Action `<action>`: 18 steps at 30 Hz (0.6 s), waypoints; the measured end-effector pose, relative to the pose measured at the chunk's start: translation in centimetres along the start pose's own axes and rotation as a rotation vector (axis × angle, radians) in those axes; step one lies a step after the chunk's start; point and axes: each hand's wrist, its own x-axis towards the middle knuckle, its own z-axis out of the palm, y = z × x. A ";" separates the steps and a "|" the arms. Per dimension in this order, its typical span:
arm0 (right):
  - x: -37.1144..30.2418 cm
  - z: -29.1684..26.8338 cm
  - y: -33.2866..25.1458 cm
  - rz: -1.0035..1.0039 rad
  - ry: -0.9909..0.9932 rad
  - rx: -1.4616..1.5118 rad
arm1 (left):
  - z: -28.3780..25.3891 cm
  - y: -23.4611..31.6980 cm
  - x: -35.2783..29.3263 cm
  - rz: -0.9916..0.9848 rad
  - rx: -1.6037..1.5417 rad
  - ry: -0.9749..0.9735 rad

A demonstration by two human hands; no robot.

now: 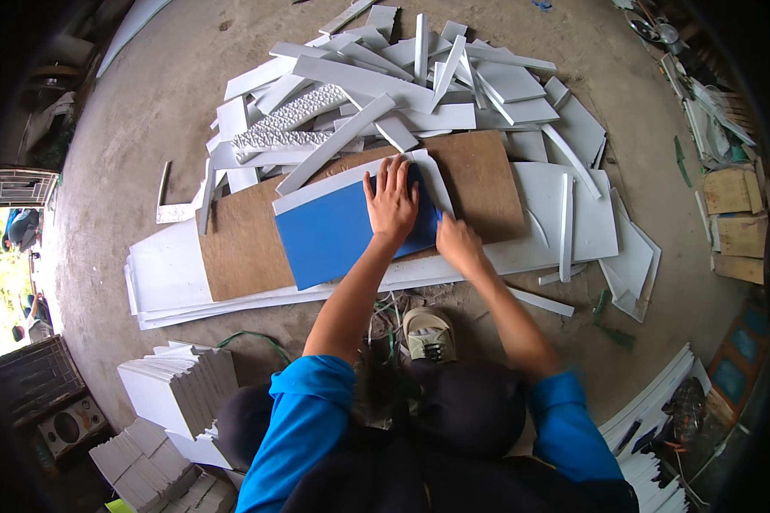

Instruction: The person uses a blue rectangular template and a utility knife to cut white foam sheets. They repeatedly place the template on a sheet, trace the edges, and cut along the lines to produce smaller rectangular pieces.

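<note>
A blue rectangular sheet [323,235] lies on top of a white foam board [437,184], whose edge shows past the blue along the far and right sides. Both rest on a brown wooden board [244,248]. My left hand [392,201] presses flat on the blue sheet, its fingers stretched toward the far edge. At the right edge of the sheet, my right hand [459,243] is closed around a small blue tool [439,215], mostly hidden by the fingers. Its working end cannot be made out.
Beyond the wooden board a heap of white foam offcuts [385,81] covers the floor. Large white boards [167,265] lie beneath it. Stacked white sheets [180,389] stand at the near left, more white sheets [654,410] at the near right. Cardboard boxes [736,224] line the right side.
</note>
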 end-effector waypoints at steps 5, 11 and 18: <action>-6.6 -0.3 0.4 0.102 -0.138 -0.054 | -0.2 -0.3 -0.2 0.007 0.014 -0.001; -5.1 -3.1 -0.5 0.031 -0.081 -0.195 | -0.2 -0.3 -0.3 0.003 0.009 0.001; 7.4 -2.4 -3.6 -0.041 0.140 -0.080 | 0.1 -0.1 0.2 0.030 0.001 0.015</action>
